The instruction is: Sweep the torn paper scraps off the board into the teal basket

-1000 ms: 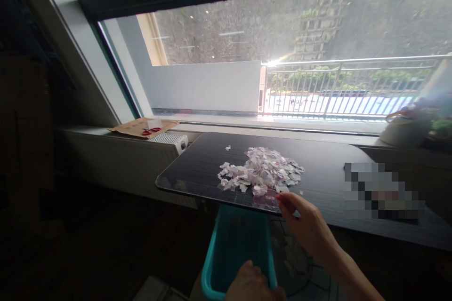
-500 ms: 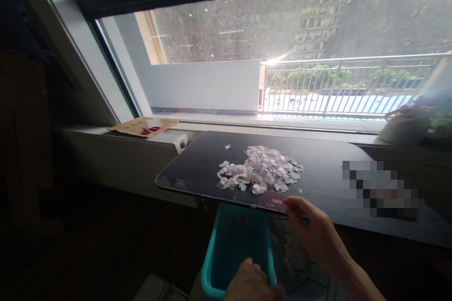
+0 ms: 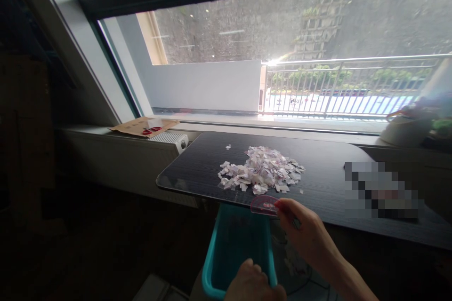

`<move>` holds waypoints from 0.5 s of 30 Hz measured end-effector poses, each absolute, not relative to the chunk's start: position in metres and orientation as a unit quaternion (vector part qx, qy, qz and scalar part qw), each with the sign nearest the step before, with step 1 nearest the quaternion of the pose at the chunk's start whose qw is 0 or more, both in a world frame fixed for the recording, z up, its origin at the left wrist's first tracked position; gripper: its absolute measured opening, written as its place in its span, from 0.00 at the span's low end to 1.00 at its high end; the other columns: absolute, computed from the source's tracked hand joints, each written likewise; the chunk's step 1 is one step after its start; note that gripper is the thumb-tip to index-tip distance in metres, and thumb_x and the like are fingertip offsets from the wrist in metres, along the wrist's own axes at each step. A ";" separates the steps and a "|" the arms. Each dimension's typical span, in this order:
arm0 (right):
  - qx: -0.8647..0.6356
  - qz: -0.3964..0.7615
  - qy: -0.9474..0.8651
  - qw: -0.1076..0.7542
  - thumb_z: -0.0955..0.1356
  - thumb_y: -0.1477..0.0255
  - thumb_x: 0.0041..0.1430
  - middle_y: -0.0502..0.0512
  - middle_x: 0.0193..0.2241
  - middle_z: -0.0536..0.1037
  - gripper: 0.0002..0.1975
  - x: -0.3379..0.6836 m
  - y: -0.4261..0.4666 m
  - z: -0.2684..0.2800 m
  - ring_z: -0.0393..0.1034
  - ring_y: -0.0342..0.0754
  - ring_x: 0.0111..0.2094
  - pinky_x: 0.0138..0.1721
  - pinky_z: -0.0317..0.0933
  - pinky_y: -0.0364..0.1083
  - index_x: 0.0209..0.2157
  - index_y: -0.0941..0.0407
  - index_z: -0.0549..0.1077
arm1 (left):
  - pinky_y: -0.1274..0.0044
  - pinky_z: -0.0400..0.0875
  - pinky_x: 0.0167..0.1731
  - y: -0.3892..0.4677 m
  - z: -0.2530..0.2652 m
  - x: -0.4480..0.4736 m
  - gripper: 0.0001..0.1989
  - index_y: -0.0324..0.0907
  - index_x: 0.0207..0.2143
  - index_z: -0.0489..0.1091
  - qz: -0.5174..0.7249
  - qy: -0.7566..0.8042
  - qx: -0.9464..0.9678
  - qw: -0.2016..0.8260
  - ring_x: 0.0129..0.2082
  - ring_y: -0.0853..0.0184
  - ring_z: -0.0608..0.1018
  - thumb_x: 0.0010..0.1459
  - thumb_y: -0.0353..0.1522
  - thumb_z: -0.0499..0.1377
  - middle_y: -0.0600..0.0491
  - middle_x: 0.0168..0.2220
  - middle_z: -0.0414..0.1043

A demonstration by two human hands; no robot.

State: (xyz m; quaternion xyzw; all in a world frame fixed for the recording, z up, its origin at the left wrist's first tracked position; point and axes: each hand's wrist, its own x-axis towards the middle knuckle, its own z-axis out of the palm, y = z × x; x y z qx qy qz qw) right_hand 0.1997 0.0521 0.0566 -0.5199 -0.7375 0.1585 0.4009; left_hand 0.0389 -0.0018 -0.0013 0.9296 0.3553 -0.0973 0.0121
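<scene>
A clear, pink-marked protractor [image 3: 264, 205] is pinched in my right hand [image 3: 302, 223], at the front edge of the dark tabletop [image 3: 197, 160]. Just behind it lies a heap of small torn paper scraps [image 3: 266, 169]. Below the table edge is a teal plastic basin [image 3: 211, 261], its inside in shadow. My left hand [image 3: 251, 282] is closed over the basin's near right rim; its fingertips are hidden.
Red-handled scissors [image 3: 151, 130] lie on a brown paper envelope [image 3: 132, 126] on the sill at left, beside a white radiator [image 3: 173, 140]. A blurred-out object [image 3: 384, 190] rests on the table's right side. A pot [image 3: 402, 127] stands by the window.
My right hand has moved slightly left with the protractor, which now overhangs the table edge above the basin. My left hand and the basin stay in place.
</scene>
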 end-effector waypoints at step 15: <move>-0.594 0.160 -0.622 0.485 0.64 0.63 0.55 0.53 0.30 0.79 0.15 0.238 0.084 0.062 0.73 0.49 0.31 0.35 0.65 0.45 0.40 0.55 0.75 | 0.73 0.63 0.31 -0.001 -0.040 0.021 0.07 0.46 0.30 0.75 0.019 0.339 0.940 0.009 0.20 0.65 0.70 0.55 0.39 0.65 0.56 0.17 0.67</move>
